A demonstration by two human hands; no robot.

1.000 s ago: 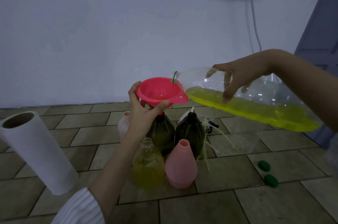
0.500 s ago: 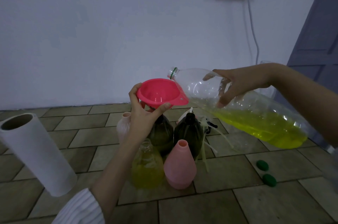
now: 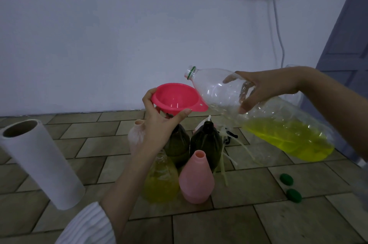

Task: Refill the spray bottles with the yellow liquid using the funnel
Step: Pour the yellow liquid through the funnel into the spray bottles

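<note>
Two hands work: left hand pinches the funnel seated in a dark bottle; right hand grips the jug, mouth raised just right of the rim (liquid pooled at its base).

Funnel atop rear bottle, large bottle to its right

In front of me the tiled floor carries a cluster of uncapped bottles: two dark ones far, a clear one with yellow liquid and a pink one near. Two green caps lie right; a paper roll stands left.
</note>
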